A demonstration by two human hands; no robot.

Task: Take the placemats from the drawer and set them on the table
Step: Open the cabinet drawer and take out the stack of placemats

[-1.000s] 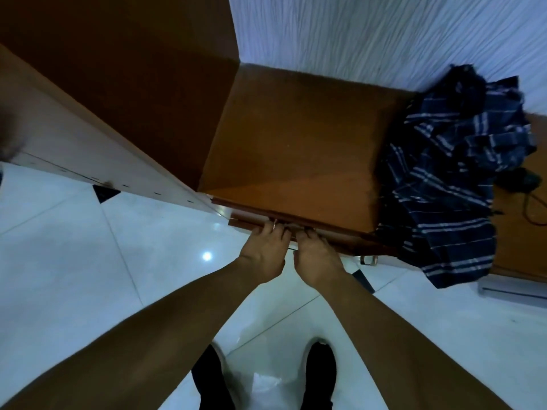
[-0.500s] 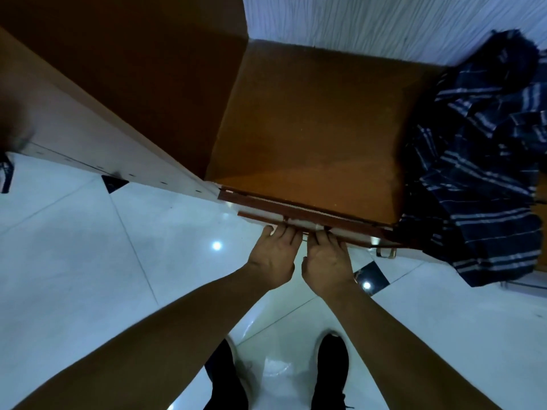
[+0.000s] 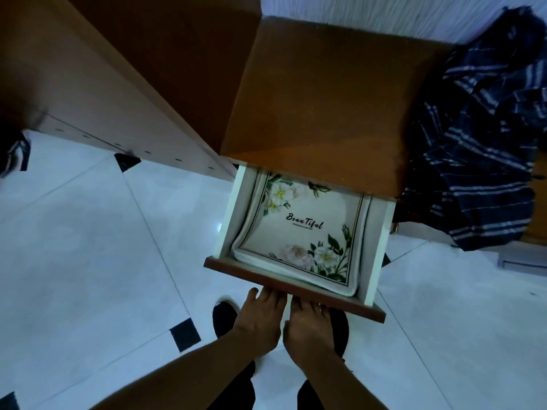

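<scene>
The scene was dim with a cold bluish cast. A small bright glint sat on the glossy white floor tiles (image 3: pixel 97 261) beside the open drawer (image 3: pixel 293 287). The cabinet top (image 3: pixel 325 108) lay in deep shadow. Straight edges bowed near the corners, and the striped cloth (image 3: pixel 485 137) looked soft.

the drawer (image 3: pixel 296 281) stands open at frame centre, clear from above down to the placemats (image 3: pixel 299 235); the cabinet top (image 3: pixel 325 108) overhangs its upper part, a striped cloth (image 3: pixel 485 143) drapes at right.
</scene>
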